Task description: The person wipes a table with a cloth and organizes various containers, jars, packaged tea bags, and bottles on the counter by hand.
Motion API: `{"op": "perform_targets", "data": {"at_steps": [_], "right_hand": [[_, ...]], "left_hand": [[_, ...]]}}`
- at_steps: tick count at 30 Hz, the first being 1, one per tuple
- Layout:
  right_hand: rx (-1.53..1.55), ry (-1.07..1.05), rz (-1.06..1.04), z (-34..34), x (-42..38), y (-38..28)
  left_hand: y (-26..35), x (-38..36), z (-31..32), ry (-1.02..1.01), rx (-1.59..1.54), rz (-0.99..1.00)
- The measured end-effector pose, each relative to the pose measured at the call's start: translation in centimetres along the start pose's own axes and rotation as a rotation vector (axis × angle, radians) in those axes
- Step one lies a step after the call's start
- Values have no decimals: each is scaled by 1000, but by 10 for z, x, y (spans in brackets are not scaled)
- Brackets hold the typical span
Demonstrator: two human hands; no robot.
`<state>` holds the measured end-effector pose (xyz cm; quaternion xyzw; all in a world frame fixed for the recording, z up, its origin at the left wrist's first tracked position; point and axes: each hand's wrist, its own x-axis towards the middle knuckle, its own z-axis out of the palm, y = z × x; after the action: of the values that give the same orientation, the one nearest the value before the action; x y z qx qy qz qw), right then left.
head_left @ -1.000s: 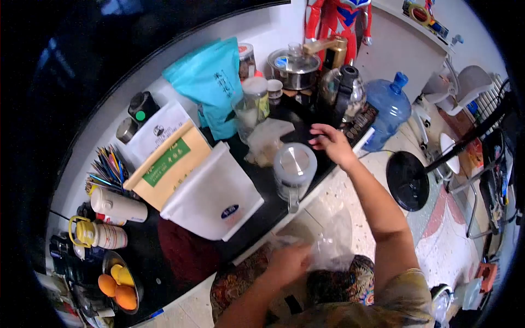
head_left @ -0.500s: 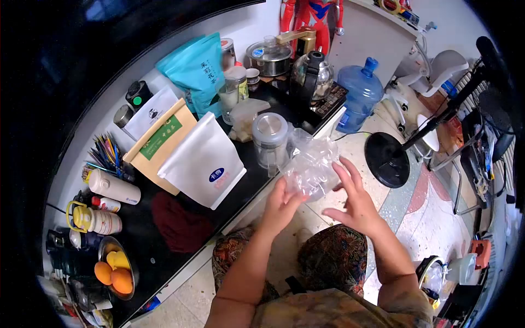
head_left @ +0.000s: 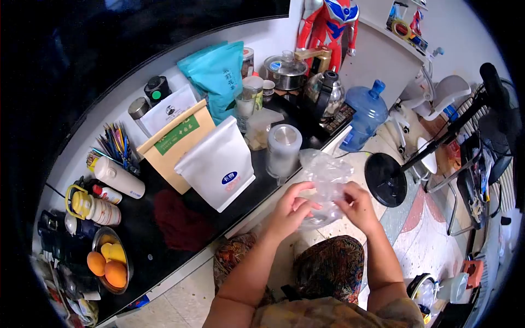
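A crumpled clear plastic bag (head_left: 326, 170) hangs above the floor in front of my knees, beside the table edge. My left hand (head_left: 291, 212) is at its left side, with curled fingers closed on the plastic. On the other side, my right hand (head_left: 357, 208) pinches the bag between thumb and fingers. Closest to the bag on the black table is a clear jar with a grey lid (head_left: 284, 146). Behind that jar stands a small translucent bag with pale lumps inside (head_left: 260, 131).
A white pouch (head_left: 219, 167), a brown paper bag (head_left: 178, 145) and a teal bag (head_left: 214, 79) stand on the table (head_left: 143, 232). A bowl (head_left: 129, 268) holds fruit. Right of the table are a blue water bottle (head_left: 365, 115) and a black round stand base (head_left: 385, 179).
My right hand has gone from spread fingers beside the bag to pinching it. The bag sits lower in view and is stretched between both hands. The whole view has shifted slightly.
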<state>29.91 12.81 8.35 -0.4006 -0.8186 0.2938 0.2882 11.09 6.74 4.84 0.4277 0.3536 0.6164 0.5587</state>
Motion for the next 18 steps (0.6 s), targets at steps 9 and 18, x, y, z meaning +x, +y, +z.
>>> {"op": "perform_targets", "data": {"at_steps": [9,18], "right_hand": [[254,627,-118,-50,49,-14],[299,605,-377,-30,170,-77]], "left_hand": [[4,-2,-18,234,374,268],[4,0,-28,478,375,338]]}}
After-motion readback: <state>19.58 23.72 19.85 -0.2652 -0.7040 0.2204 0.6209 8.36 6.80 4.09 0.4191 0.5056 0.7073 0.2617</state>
